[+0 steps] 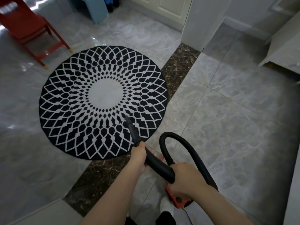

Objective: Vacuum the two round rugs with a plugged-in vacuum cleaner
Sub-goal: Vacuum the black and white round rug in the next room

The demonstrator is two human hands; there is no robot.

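A round black rug [68, 98] with a white lattice pattern and a pale centre lies on the grey tiled floor. My left hand [138, 158] grips the black vacuum wand, whose narrow nozzle [129, 125] points down onto the rug's near right part. My right hand [185, 179] grips the red vacuum body [176, 200] by its top, where the black tube meets it. The black hose [165, 140] loops up between my hands. Only one rug is in view.
A red chair [29, 31] stands at the far left by the rug's edge, a pale blue stool [94, 10] behind it. A dark marble strip [178, 67] crosses the floor. White door frame and cabinet [279, 51] stand right. My white sock [166, 207] shows below.
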